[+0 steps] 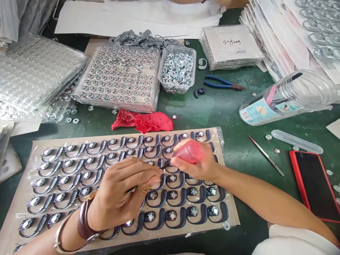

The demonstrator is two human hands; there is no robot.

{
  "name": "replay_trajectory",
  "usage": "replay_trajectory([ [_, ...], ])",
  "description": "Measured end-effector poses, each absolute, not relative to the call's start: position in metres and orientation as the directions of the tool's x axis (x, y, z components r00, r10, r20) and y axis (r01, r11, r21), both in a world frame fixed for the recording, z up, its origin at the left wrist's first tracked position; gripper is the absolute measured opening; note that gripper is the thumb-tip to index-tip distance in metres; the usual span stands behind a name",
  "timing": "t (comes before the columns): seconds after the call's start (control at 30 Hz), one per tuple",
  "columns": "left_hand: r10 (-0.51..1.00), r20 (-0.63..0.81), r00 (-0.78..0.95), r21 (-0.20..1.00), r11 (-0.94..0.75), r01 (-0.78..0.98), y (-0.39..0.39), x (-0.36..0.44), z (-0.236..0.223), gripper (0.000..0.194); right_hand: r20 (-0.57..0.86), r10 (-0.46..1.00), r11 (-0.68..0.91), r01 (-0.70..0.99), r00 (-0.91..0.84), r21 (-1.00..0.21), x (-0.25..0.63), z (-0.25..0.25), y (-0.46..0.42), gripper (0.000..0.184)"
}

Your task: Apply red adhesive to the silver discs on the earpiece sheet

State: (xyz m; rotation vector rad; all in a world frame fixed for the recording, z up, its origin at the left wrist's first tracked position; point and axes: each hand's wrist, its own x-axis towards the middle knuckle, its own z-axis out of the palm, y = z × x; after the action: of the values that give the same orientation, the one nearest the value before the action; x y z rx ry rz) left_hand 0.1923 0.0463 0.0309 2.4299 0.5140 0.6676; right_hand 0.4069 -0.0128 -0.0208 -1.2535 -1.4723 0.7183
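Note:
Rows of dark blue ear-hook earphone shells (175, 221), each with a round silvery speaker, lie on a brown board (233, 212) under clear plastic. Over the middle rows, my right hand (198, 164) is closed around a pink translucent rounded bottle (191, 151). A thin dark tip points from it toward my left fingers. My left hand (124, 187) is closed in a pinch close to that tip, with a thin dark tool (133, 188) showing under its fingers. The tool's kind and the spot between both hands are partly hidden.
Behind the board are a red cloth (143, 121), a tray of round metal parts (119, 76) and a tub of washers (177, 69). Blue-handled cutters (219, 82), a clear jar (281, 101), tweezers (266, 156) and a red-cased phone (316, 184) lie to the right.

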Motion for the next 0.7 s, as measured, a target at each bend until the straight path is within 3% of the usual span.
replay_trajectory([
  [0.2,0.399,0.408,0.821,0.526,-0.838,0.146,0.041,0.186,0.028,0.015,0.092,0.995,0.087,0.136,0.032,-0.987,0.421,0.004,0.004,0.024],
  [0.4,0.244,0.472,0.848,0.276,-0.954,0.121,0.041,0.187,0.018,0.019,0.161,0.977,0.139,0.156,0.141,-0.978,0.417,-0.011,0.027,0.029],
  [0.7,0.090,0.487,0.869,0.084,-0.995,0.056,0.033,0.191,0.011,0.020,0.148,0.986,0.137,0.134,0.077,-0.981,0.408,-0.033,0.024,0.020],
])
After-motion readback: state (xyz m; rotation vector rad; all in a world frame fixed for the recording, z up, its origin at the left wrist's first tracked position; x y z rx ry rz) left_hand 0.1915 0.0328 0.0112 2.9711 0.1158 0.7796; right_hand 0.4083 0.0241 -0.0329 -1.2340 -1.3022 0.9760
